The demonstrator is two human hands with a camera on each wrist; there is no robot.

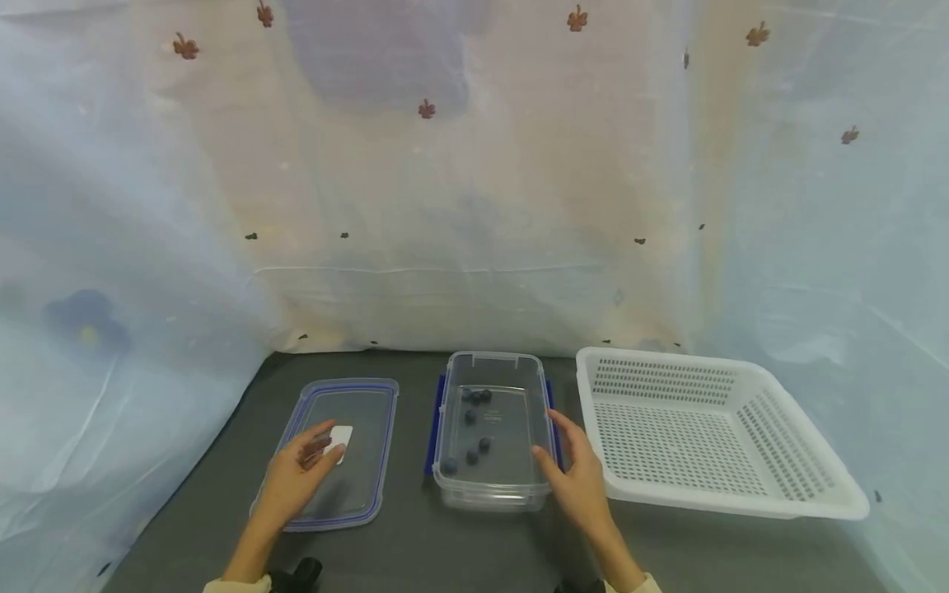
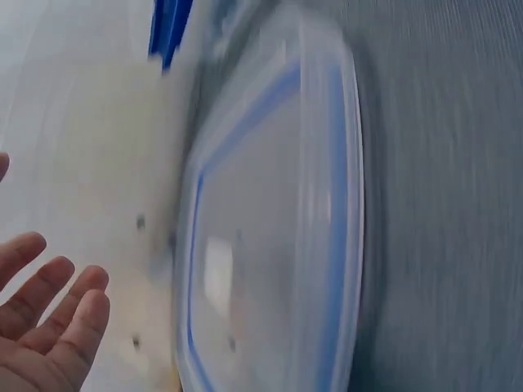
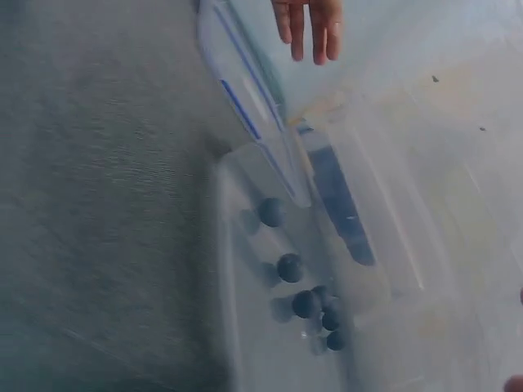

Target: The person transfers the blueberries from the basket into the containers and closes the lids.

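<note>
A clear plastic food container [image 1: 511, 412] with blue side clips [image 1: 436, 424] stands mid-table. Several small dark-blue balls, which look like blueberries [image 3: 290, 268], lie scattered on its floor. My right hand [image 1: 582, 478] is at the container's right side, fingers spread and loosely bent near the rim; whether they touch it I cannot tell. Only its fingertips [image 3: 513, 384] enter the right wrist view. To the left lies a clear lid [image 1: 363, 486] with a blue seal and a white label [image 1: 343, 436]. Over the lid hovers my left hand [image 1: 292, 478], loosely curved and holding nothing.
A white perforated plastic basket [image 1: 808, 486] stands close by on the right of the container. The dark grey tabletop [image 1: 415, 552] runs back to a pale patterned curtain [image 1: 460, 296], which also hangs along both sides.
</note>
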